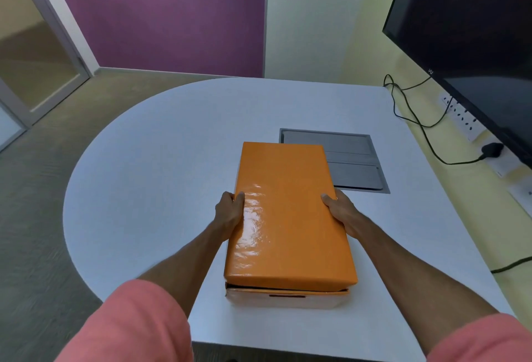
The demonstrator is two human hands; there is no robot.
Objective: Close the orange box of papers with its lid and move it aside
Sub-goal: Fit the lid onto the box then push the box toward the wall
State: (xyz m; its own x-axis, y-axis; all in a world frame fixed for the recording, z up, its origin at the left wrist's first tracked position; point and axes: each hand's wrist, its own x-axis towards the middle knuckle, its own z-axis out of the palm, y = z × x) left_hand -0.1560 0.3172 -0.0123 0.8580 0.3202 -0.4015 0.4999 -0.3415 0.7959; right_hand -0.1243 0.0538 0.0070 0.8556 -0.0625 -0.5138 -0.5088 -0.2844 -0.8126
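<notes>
The lid [283, 212] sits on the box [288, 298] on the table [149, 166], a floor hatch [354, 166] just behind-right.
</notes>
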